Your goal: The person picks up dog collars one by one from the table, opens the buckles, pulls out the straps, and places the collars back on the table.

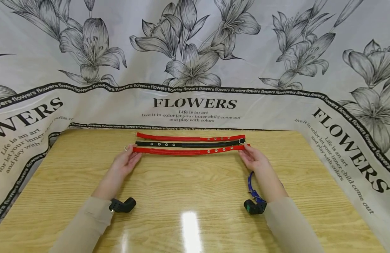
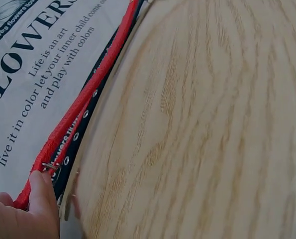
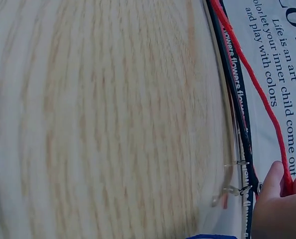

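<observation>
Both hands hold the nearest red collar [image 1: 182,151], stretched out sideways with its metal eyelets showing. My left hand [image 1: 125,160] pinches its left end, by a metal ring; in the left wrist view the thumb presses the red collar [image 2: 83,99] beside its buckle. The right end sits between the fingers and thumb of my right hand [image 1: 253,156]. Just behind it a black collar [image 1: 198,144] lies lengthwise, with eyelets and a ring at its right end. Farther back is a second red collar [image 1: 172,137], parallel to the others.
A blue collar [image 1: 252,186] lies curled on the wooden table [image 1: 169,189], partly hidden under the right forearm. Along the table's back edge hangs a white cloth [image 1: 264,112] printed with flowers and lettering. Each wrist wears a black camera [image 1: 123,205].
</observation>
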The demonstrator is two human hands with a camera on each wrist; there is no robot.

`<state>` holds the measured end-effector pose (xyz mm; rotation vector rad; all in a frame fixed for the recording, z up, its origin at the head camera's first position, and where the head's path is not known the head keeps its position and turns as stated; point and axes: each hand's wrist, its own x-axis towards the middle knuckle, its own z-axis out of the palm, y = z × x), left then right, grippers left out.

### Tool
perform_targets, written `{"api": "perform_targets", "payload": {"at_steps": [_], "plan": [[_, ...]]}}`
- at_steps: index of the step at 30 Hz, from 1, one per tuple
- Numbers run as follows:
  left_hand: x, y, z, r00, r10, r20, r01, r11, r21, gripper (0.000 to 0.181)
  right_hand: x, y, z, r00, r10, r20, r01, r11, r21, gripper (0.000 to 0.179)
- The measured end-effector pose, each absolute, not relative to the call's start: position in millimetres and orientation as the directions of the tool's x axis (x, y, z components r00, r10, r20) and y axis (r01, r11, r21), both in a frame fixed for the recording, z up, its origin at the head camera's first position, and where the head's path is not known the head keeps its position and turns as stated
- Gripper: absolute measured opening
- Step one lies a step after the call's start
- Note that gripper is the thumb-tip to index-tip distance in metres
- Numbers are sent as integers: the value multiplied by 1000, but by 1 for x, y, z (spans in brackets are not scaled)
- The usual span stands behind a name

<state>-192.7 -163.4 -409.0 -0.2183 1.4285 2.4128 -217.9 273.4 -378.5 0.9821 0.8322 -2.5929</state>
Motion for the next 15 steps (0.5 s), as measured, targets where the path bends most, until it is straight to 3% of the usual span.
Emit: {"api": "perform_targets", "payload": {"at_steps": [3, 10, 15], "plan": [[-197, -161, -406, -923, 192, -333, -382, -556, 739, 61, -222, 272, -380, -738, -7, -675, 403, -807, -432, 11], [-210, -155, -403, -901, 135, -413, -411, -574, 708, 60, -233, 277, -392, -732, 8, -681, 399, -806, -438, 4], [-218, -154, -407, -881, 79, -467, -417, -599, 684, 62, -241, 280, -400, -711, 29, -703, 391, -814, -429, 25]]}}
